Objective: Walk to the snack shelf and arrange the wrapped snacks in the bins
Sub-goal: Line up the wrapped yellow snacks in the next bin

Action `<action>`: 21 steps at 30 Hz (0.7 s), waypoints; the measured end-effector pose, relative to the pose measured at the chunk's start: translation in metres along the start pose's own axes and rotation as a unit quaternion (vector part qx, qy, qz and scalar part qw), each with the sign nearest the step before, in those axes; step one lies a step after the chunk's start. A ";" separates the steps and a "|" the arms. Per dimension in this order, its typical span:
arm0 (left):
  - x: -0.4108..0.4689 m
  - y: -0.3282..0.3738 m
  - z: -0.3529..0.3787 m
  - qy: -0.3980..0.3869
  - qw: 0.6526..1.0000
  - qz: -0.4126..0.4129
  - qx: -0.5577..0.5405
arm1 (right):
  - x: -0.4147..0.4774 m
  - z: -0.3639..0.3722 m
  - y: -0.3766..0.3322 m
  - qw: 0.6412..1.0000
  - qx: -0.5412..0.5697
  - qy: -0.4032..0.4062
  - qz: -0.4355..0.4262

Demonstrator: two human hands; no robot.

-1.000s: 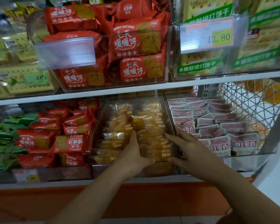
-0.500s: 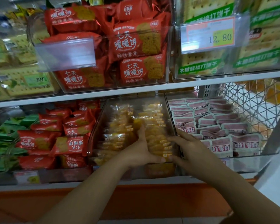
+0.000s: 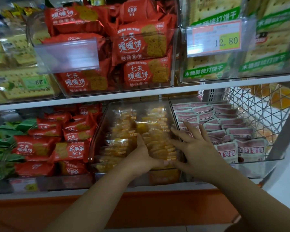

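Head view: L hand (image 3: pixel 141 154) flat, fingers straight, pressing left side of the row of clear-wrapped yellow snacks (image 3: pixel 157 141) in the mid clear plastic bin (image 3: pixel 100 131). R hand (image 3: pixel 197 148) has slid further back vs 1 s ago, fingers now spread along the right side. Row looks squared, prob nearly done.

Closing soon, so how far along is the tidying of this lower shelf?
Looks done: the pink packets sit in neat rows. In hand: the left hand and right hand flank a column of yellow packets in the middle bin. Left: the red packets beside it lie jumbled.
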State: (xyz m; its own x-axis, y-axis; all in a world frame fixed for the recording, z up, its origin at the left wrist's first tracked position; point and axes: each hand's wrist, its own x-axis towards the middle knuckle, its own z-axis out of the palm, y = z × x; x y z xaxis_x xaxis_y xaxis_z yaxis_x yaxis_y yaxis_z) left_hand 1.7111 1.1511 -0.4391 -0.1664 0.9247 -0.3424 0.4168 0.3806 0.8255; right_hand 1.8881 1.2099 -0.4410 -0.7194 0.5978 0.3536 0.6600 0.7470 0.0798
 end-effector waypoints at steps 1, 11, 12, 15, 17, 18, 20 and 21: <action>0.000 0.000 0.000 -0.003 1.000 0.001 0.001 | 0.000 0.000 0.000 1.000 -0.008 0.008 -0.014; 0.016 -0.003 -0.007 0.009 0.998 0.000 -0.055 | 0.018 0.006 -0.013 0.998 -0.021 0.019 -0.056; 0.016 -0.003 -0.007 0.011 0.998 0.003 -0.056 | 0.019 0.008 -0.014 0.998 -0.024 0.019 -0.056; 0.013 -0.001 -0.005 0.002 0.999 0.017 -0.048 | 0.018 0.009 -0.015 0.997 -0.025 0.029 -0.063; 0.010 -0.001 -0.004 -0.025 0.998 0.026 -0.041 | 0.012 0.009 -0.014 0.995 -0.012 0.054 -0.079; 0.008 -0.001 -0.004 -0.042 0.998 0.029 -0.030 | 0.008 0.010 -0.012 0.993 -0.006 0.072 -0.089; 0.005 -0.001 -0.004 -0.069 0.997 0.032 0.009 | 0.002 0.011 -0.007 0.990 0.004 0.087 -0.108; 0.004 -0.001 -0.005 -0.074 0.996 0.035 0.025 | 0.000 0.011 -0.005 0.990 0.011 0.084 -0.113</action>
State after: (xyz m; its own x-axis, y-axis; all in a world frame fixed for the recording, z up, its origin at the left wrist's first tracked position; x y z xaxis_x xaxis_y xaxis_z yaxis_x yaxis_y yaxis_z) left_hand 1.7055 1.1544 -0.4395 -0.0036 0.9365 -0.3507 0.4680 0.3115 0.8270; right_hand 1.8824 1.2096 -0.4512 -0.8004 0.3592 0.4799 0.4801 0.8635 0.1544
